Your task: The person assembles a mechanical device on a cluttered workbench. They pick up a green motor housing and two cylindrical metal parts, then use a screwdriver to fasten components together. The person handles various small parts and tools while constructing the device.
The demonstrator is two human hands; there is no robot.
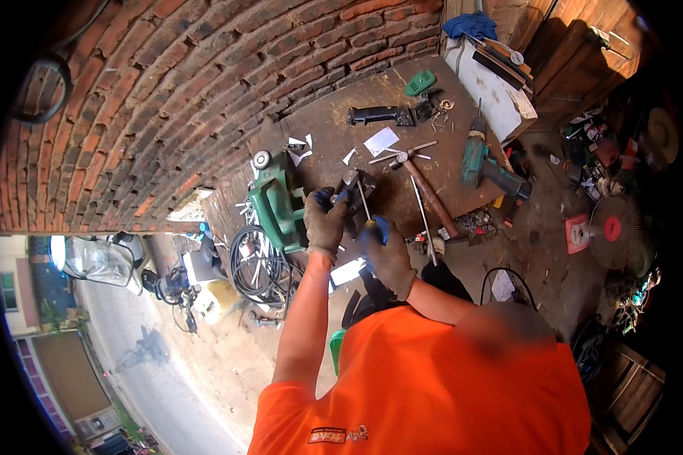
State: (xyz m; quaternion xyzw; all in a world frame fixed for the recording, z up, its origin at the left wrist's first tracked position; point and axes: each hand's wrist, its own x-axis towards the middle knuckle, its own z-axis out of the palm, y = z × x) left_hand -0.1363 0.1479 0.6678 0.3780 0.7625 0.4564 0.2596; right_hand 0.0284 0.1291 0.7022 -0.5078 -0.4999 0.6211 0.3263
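Both my hands wear dark work gloves. My left hand [325, 220] is closed around a dark metal part [364, 184] near the front of the worktable. In my right hand [388, 256] is a screwdriver [365, 203], gripped by the handle, its thin shaft reaching up to the part. The tip is too small to make out exactly. Just left of my left hand stands a green power tool body [270, 205], apparently a planer. A hammer [430, 196] with a wooden handle lies to the right of the part.
On the worktable [322, 121] are a black handle piece [379, 114], a green cover [420, 83], paper scraps [381, 141] and a teal drill [482, 163]. A coiled cable [258, 262] hangs at the left edge. A brick wall [228, 83] rises behind; a fan [615, 230] stands right.
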